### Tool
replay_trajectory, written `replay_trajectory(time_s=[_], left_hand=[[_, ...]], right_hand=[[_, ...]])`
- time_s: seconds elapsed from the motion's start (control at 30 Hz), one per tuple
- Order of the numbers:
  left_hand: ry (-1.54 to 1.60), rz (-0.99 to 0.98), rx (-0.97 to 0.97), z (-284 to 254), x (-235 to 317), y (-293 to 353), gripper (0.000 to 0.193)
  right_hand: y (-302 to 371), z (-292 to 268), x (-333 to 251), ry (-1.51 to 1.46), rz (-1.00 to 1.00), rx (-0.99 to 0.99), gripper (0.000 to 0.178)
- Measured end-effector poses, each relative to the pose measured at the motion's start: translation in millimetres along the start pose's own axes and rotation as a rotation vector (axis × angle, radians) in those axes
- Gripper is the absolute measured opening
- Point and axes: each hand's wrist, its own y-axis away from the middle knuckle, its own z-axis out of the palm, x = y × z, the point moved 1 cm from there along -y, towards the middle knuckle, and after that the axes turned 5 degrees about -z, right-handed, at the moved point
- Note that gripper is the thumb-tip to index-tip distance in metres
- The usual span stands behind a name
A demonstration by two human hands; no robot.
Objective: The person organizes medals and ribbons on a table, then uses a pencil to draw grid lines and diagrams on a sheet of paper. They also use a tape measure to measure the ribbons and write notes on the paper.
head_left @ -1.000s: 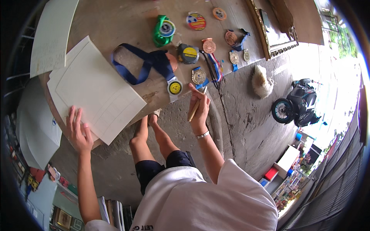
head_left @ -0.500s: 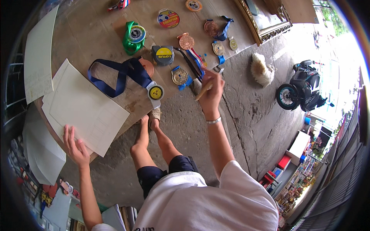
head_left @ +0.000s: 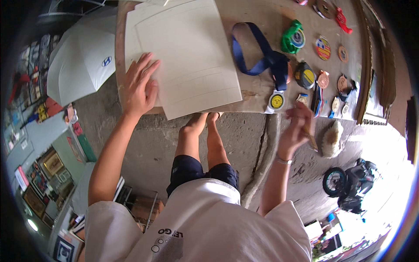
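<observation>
My left hand (head_left: 140, 87) lies with its fingers stretched out on the left edge of a large white board (head_left: 192, 56), which has thin drawn lines on it. My right hand (head_left: 297, 129) is raised in front of the table edge, a tan pencil-like stick (head_left: 311, 140) gripped in it; motion blurs the fingers. Nearest to that hand are a gold medal (head_left: 302, 100) and a white-rimmed medal with a yellow centre (head_left: 276, 101). A wide navy ribbon (head_left: 253, 70) curls beside the board. Right of it sits a black and yellow tape measure (head_left: 305, 75).
More medals lie along the table (head_left: 257, 94), including one with a green ribbon (head_left: 290, 41). A gilt frame (head_left: 370, 87) stands at the right end. A white umbrella (head_left: 83, 65) is at left. On the floor at right are a fluffy pale animal (head_left: 332, 140) and a motorcycle (head_left: 353, 183).
My view has swung to the left, so the board and table now sit further right. My left hand still rests on the board. My right hand has moved back from over the medals, still holding the stick.
</observation>
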Motion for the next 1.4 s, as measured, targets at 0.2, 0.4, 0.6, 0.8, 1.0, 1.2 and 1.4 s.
replay_trajectory(time_s=[0.2, 0.4, 0.6, 0.8, 1.0, 1.2, 1.4], left_hand=[[0.04, -0.047, 0.007, 4, -4, 8, 0.055], [0.032, -0.07, 0.017, 4, -4, 11, 0.055], [0.046, -0.077, 0.015, 4, -7, 12, 0.056], [0.037, -0.067, 0.015, 3, -9, 12, 0.056], [0.019, -0.058, 0.007, 6, -10, 12, 0.058], [0.075, -0.066, 0.003, 7, -9, 11, 0.058], [0.039, -0.061, -0.002, 6, -9, 11, 0.057]], right_hand=[[0, 123, -27, -0.192, 0.028, -0.495, 0.013], [-10, 144, -24, -0.145, -0.017, -0.593, 0.006], [-9, 150, -20, -0.133, -0.026, -0.588, 0.007], [-6, 150, -18, -0.149, 0.003, -0.556, 0.005], [-6, 149, -14, -0.125, 0.004, -0.56, 0.004], [3, 130, -11, -0.172, -0.005, -0.634, 0.004], [0, 143, -16, -0.131, 0.021, -0.498, 0.003]])
